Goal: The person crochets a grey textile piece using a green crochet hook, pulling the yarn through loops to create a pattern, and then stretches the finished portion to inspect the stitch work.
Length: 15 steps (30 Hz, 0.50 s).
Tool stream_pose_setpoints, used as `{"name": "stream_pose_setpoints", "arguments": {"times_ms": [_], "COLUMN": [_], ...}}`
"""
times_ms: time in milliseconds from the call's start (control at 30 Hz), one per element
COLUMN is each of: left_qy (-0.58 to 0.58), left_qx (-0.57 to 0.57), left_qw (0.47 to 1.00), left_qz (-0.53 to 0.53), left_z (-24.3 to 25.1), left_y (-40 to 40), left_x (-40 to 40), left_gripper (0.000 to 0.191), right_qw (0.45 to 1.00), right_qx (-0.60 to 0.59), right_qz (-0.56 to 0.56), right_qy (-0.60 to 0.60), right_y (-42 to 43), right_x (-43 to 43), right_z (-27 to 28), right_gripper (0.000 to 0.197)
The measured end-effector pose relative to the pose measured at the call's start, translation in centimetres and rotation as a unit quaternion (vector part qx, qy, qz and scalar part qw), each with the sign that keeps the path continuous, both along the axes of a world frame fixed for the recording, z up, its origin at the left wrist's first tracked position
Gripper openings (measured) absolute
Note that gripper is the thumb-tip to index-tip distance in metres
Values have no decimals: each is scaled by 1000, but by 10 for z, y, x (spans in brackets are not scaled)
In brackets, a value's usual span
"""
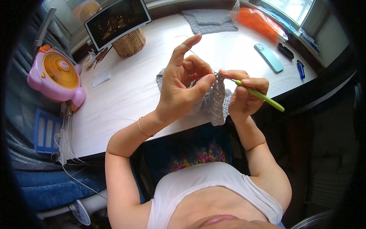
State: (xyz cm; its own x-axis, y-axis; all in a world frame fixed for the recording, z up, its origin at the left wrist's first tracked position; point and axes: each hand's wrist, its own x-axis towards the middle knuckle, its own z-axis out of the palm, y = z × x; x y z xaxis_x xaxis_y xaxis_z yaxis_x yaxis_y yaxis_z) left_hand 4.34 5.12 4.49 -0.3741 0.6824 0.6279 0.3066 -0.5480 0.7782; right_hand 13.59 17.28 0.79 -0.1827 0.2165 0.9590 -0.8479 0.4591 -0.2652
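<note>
A crochet hook with a green handle (260, 96) is held in my right hand (248, 94), its metal tip at the top edge of a grey crocheted piece (217, 100). My left hand (183, 80) pinches that same edge between thumb and fingers, close beside the hook tip. Grey yarn (197, 55) loops round my raised left index finger and runs down to the stitches. The piece hangs over the front edge of the white table (97, 120), and part of it lies behind my left hand.
A tablet (118, 21) leans on a wicker basket (130, 43). At left stands a pink and orange fan (61, 70) near cables. Folded grey crochet (210, 21), an orange plastic bag (258, 24), a turquoise phone (268, 57), a black case (285, 51) and a blue pen (300, 69) lie farther back and right.
</note>
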Motion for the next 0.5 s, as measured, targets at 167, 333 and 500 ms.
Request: {"name": "stream_pose_setpoints", "arguments": {"times_ms": [167, 333, 500], "left_qy": [-63, -29, 88], "left_qx": [-16, -10, 47], "left_qw": [995, 996, 993], "left_qz": [-72, -82, -60], "left_z": [-1, 7, 25], "left_y": [2, 13, 41], "left_x": [-2, 3, -4], "left_gripper": [62, 55, 56], "right_qw": [994, 942, 862], "right_qx": [-94, -225, -358], "right_qz": [35, 239, 350], "right_qy": [-54, -74, -78], "right_y": [-2, 4, 7], "right_x": [9, 9, 9], "right_z": [1, 3, 20], "right_gripper": [21, 16, 18]}}
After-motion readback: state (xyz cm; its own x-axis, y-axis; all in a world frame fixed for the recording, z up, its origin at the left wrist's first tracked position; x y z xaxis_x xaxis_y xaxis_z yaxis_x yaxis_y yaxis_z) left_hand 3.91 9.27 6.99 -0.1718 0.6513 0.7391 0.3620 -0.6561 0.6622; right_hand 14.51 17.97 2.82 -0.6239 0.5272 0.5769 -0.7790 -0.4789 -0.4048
